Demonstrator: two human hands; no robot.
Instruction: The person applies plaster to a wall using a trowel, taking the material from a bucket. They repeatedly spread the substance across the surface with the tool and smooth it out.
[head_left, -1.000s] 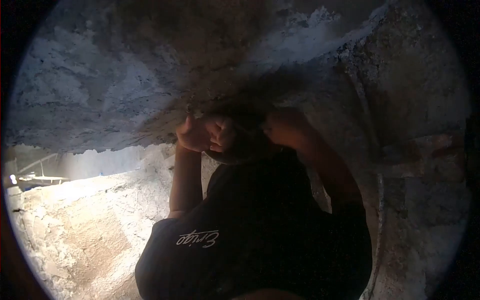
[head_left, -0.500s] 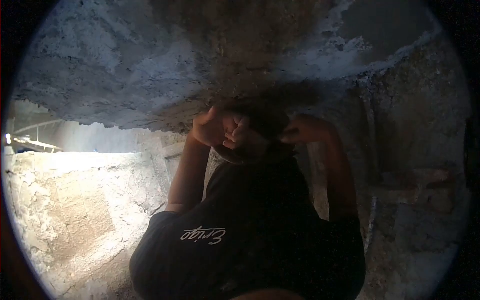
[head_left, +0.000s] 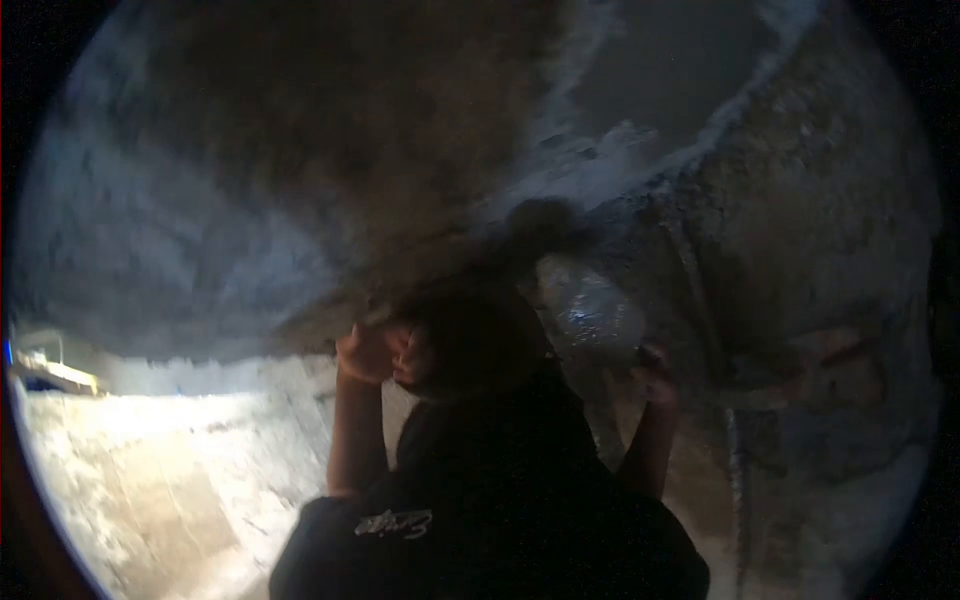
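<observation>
I look down over my black T-shirt [head_left: 500,500] in dim, blurred light. My left hand [head_left: 368,352] is curled into a fist against the left edge of a dark round object [head_left: 470,340] in front of my chest. My right hand [head_left: 655,375] is lower and off to the right, apart from that object. It seems closed on the end of a clear, glinting thing [head_left: 590,300], perhaps a plastic bottle. What the dark object is cannot be made out.
Rough grey concrete [head_left: 250,180] fills the upper view. A sunlit rough wall or slab [head_left: 170,470] lies at the lower left, with a bright opening [head_left: 50,370] beside it. A cracked, stained surface with a thin pipe or rod [head_left: 735,450] stands on the right.
My right hand has left the dark object and dropped to the right, and the clear glinting thing now shows by it. My left hand stayed put; the view swung and blurred.
</observation>
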